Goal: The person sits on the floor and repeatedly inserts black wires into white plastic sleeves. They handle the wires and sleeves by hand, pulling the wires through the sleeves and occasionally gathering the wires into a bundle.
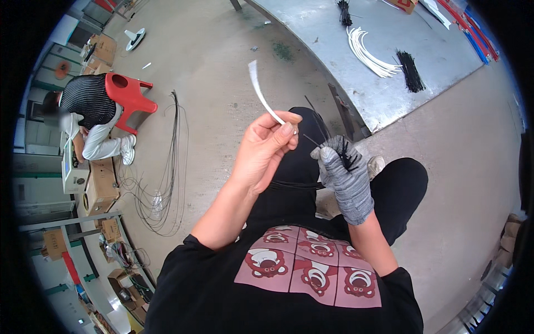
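Note:
My bare left hand [262,149] pinches the lower end of a curved white sleeve [258,86] between thumb and fingers, its wider end pointing up and away. To its right, my right hand [347,186], in a grey knit glove, is closed around several thin black strips [349,157] that look like cable ties. A few of their ends stick out toward the left hand. The two hands are close together over my lap but apart. Dark cables [295,185] lie across my thigh below them.
A metal table [356,83] at the far right bears white tubes [370,55], a black strip bundle [410,71] and another bundle [345,12]. Long black cables [173,150] lie on the floor at left. Beyond, a person [89,106] bends beside a red stool [130,100]. Boxes [102,183] stand nearby.

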The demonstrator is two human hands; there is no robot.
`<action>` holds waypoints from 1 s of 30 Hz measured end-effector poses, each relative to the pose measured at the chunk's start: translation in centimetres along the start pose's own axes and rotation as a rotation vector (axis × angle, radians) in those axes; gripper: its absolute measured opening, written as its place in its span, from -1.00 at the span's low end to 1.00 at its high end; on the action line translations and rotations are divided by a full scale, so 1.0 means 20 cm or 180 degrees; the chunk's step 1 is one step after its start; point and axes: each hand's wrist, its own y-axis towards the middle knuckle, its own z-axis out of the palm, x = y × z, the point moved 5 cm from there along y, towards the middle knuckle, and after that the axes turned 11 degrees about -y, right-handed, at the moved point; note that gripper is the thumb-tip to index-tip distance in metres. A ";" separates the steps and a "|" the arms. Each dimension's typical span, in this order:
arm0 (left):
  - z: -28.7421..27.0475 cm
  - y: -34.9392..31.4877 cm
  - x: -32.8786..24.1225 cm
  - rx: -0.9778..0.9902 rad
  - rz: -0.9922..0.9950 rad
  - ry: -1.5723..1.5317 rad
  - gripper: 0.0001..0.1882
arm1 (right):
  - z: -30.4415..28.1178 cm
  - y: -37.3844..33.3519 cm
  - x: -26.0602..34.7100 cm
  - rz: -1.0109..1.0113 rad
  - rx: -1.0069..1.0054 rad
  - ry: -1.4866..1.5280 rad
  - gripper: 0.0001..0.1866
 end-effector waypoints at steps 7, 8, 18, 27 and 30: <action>-0.02 -0.01 0.05 0.0000 -0.0008 -0.0649 -0.85 | 0.03 -0.02 0.04 -0.0444 -0.0148 -0.0198 -0.88; -0.02 -0.01 0.04 0.0011 0.0031 -0.0526 -0.85 | 0.03 -0.02 0.04 -0.0425 -0.0151 -0.0201 -0.88; 0.02 -0.02 -0.03 0.0096 0.0523 0.0669 -0.87 | 0.01 -0.02 0.06 -0.1018 -0.0432 -0.0800 -0.89; 0.06 -0.03 -0.10 0.0269 0.0636 0.1162 -0.89 | 0.01 -0.02 0.08 -0.1047 -0.0410 -0.0916 -0.94; 0.04 -0.02 -0.10 0.0281 0.0515 0.0863 -0.89 | 0.01 -0.02 0.09 -0.0990 -0.0456 -0.0944 -0.94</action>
